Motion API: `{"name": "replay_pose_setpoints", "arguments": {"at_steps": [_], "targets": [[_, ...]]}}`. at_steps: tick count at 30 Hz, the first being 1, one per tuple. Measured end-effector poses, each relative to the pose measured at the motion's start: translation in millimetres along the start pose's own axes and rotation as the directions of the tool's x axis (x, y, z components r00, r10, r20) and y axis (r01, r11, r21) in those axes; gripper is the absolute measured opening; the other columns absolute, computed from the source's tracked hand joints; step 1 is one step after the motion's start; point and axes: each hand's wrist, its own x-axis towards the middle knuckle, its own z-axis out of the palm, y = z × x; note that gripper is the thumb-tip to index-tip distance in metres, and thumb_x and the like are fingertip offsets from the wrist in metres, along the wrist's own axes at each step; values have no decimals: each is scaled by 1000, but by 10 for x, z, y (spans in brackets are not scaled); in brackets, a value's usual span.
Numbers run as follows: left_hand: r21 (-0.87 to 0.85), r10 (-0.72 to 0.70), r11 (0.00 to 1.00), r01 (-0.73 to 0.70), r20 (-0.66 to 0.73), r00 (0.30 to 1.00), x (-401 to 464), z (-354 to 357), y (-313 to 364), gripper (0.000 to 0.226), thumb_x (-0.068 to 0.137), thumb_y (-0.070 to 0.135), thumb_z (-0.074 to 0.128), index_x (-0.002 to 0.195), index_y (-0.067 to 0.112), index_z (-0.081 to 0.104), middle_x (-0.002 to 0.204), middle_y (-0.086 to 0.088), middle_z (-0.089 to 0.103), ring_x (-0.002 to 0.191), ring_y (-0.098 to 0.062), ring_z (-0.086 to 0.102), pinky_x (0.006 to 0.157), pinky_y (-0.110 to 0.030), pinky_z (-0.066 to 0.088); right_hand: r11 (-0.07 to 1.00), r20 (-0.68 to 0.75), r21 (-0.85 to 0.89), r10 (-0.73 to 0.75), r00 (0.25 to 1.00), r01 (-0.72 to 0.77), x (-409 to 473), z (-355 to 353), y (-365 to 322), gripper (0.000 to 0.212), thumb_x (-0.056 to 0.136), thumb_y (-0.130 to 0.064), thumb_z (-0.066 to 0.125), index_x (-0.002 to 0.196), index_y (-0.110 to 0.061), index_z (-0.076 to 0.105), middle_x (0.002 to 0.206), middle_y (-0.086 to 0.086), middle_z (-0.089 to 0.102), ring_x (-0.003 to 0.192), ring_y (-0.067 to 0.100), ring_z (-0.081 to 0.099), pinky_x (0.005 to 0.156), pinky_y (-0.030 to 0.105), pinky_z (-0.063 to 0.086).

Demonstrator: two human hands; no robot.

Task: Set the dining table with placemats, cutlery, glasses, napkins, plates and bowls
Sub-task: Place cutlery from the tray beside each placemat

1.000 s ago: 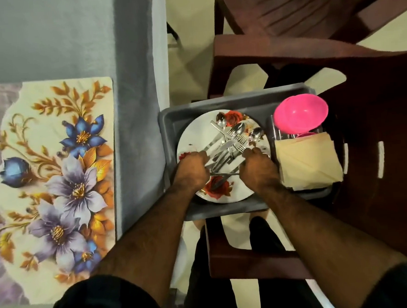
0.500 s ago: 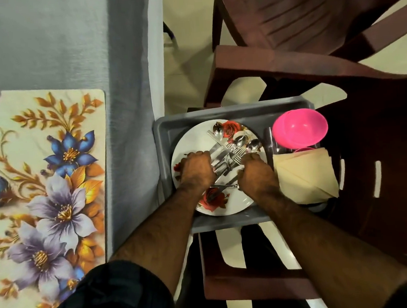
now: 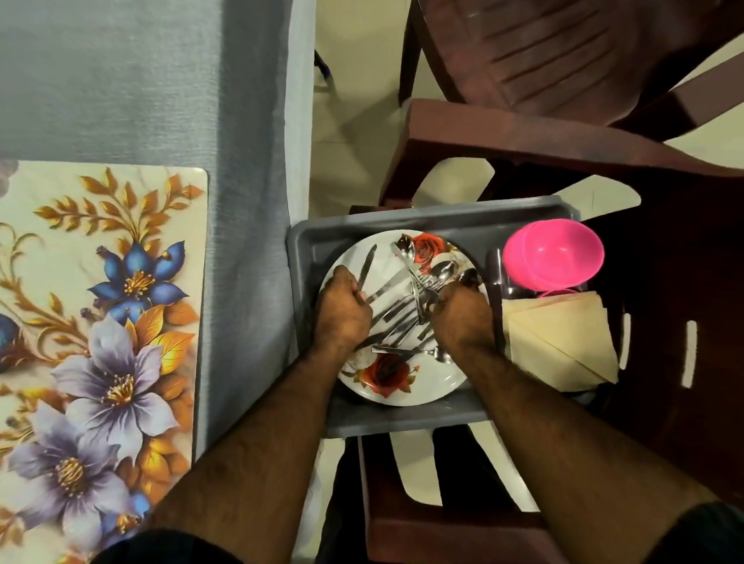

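A grey tray [image 3: 396, 417] rests on a dark red chair. In it lies a white rose-patterned plate [image 3: 405, 388] heaped with steel cutlery [image 3: 400, 310]. My left hand [image 3: 341, 312] grips a knife [image 3: 367, 264] whose blade points up and away over the plate. My right hand [image 3: 461, 315] is curled on the cutlery pile, its fingers round forks and spoons [image 3: 429, 280]. Pink bowls [image 3: 553, 253] and folded beige napkins [image 3: 559, 342] sit in the tray's right part. A floral placemat [image 3: 90, 325] lies on the table at the left.
The table under a grey-blue cloth [image 3: 131, 78] fills the left, its edge close to the tray. The dark red chair [image 3: 689, 306] holds the tray; a second one [image 3: 564, 39] stands behind it. Pale floor shows between them.
My left hand has moved up the plate and lifted a knife out of the pile, blade pointing away. My right hand has shifted up onto the forks and spoons.
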Motion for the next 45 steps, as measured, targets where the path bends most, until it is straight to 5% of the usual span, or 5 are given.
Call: {"name": "replay_pose_setpoints", "arguments": {"at_steps": [13,17,22,29,45], "targets": [[-406,-188,893,195,58,980,43,-11,185,8,101,12,64,98,20,62,97,-5,74,84,-18,73,76,-39,63,866,-477,413,-58,877,282,-417,-480,266,6,94,-24,70,97,-19,69,97,-4,69,88,18,66,79,35,55],[-476,-187,854,211,98,977,-32,-112,187,14,93,10,78,85,18,70,84,-7,77,70,-19,72,73,-50,64,575,-238,807,112,965,132,-236,-448,84,9,98,-19,71,100,-19,63,93,-2,75,89,17,74,81,40,64],[-431,-174,880,197,94,980,-96,-164,105,10,85,13,87,82,18,78,84,0,79,84,-25,77,75,-44,67,920,-7,384,87,996,-77,-7,-64,-25,24,91,-34,75,112,-23,70,105,5,76,94,28,71,81,38,61],[-466,-156,864,192,115,981,-287,-153,-1,13,85,10,86,79,16,76,83,0,79,80,-16,75,69,-23,61,985,29,65,156,987,-158,89,251,-185,42,90,-41,75,119,-11,70,119,14,71,111,34,69,90,42,58],[-772,-110,597,217,189,976,-1630,-1190,219,19,102,-1,57,115,-11,66,95,-27,76,75,-28,73,74,-43,62,663,411,705,-93,907,-251,-1079,-1051,-214,13,93,-12,71,99,0,69,67,11,60,58,23,52,48,25,32]]}}
